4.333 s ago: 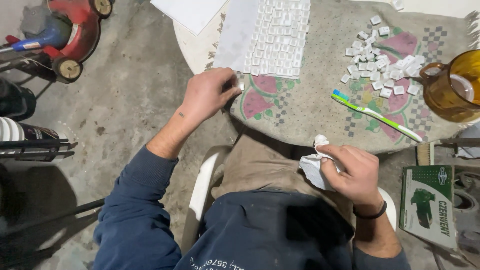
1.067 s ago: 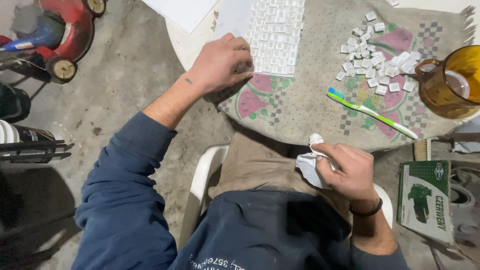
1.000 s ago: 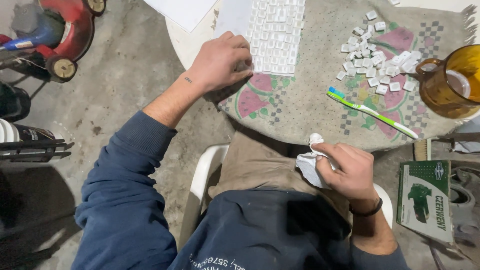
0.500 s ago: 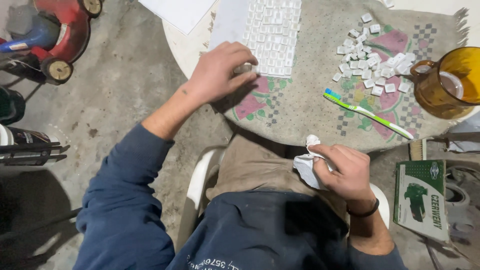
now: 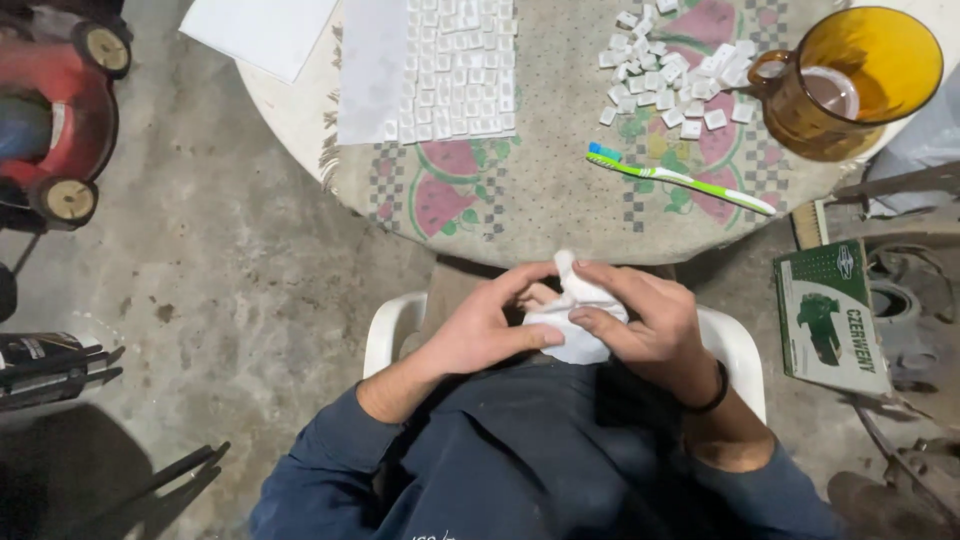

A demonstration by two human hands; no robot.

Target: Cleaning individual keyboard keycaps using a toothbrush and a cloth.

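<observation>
The left hand [image 5: 480, 335] has left the counter [image 5: 560, 190] and joined the right hand [image 5: 650, 325]. Both hands' fingers [image 5: 590, 322] now grasp the white cloth [image 5: 578, 318]. A green box [image 5: 830, 315] lies on the floor at right.

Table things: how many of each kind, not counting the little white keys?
Toothbrush, green: 1
Mug, amber glass: 1
Tray of set keys, white: 1
Paper sheet, white: 1
Total: 4

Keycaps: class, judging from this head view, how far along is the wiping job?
Done, it seems: rows of keycaps laid in a neat grid on the table. In hand: both hands, left and right, hold a white cloth over the lap; any keycap inside is hidden. Left: the loose pile beside the mug.
</observation>
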